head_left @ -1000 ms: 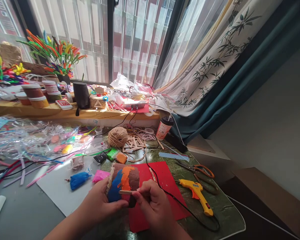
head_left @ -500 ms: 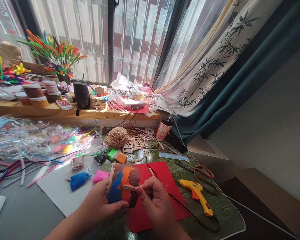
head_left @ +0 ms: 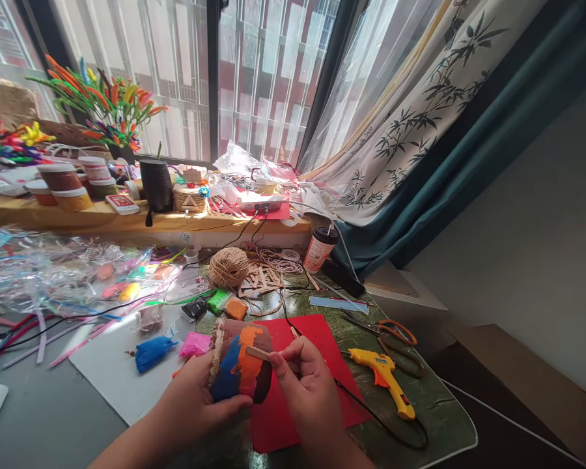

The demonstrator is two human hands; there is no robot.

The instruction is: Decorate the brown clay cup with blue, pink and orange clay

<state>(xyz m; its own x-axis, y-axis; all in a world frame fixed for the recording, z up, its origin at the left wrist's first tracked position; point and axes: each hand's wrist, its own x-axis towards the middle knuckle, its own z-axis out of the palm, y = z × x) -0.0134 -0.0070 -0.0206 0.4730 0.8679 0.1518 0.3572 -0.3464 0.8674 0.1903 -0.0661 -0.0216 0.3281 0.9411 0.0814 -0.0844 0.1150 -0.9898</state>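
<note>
My left hand [head_left: 200, 394] is wrapped round a cup-shaped piece [head_left: 232, 374] lying tilted on its side, covered in brown, blue and orange clay, with a pale trim round one rim. Between thumb and fingers my right hand [head_left: 307, 381] pinches a small wooden craft stick [head_left: 257, 353]. The stick's tip rests on the orange patch. Under the hands lies a red sheet [head_left: 317, 339]. Near the left hand are a pink clay pack [head_left: 195, 344] and a blue clay pack [head_left: 153, 353].
At right lie a yellow glue gun [head_left: 383, 378] with its cord and orange-handled scissors [head_left: 395, 331]. Behind stand a twine ball [head_left: 228, 267], loose wooden sticks [head_left: 261, 280] and a paper cup [head_left: 318, 251]. Plastic bags [head_left: 53, 273] heap at left; paint jars [head_left: 71, 198] line the sill.
The stick has moved slightly up across the orange clay and now slants more, along with my right hand. My left hand keeps its hold on the cup-shaped piece.
</note>
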